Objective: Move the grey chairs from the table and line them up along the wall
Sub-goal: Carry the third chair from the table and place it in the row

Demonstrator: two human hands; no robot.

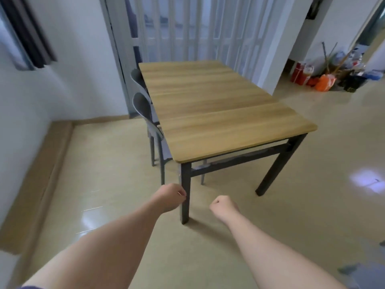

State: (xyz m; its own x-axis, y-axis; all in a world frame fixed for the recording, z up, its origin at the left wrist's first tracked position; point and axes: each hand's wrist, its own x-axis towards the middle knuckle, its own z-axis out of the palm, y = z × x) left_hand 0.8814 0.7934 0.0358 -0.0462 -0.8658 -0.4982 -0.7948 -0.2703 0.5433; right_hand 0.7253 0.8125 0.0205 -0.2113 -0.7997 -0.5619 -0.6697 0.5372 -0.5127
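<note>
Both forearms are bare down to the left hand (169,197) and right hand (224,206). Well behind the left hand, a dark blue sleeve edge (31,287) shows.

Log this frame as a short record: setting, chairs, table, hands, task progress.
setting: tiled room, white wall on the left
chairs: two grey chairs, near chair and far chair, tucked in at the table's left side
table: wooden top, dark legs, nothing on it
hands: left hand and right hand closed, holding nothing
progress: no chair moved yet
</note>
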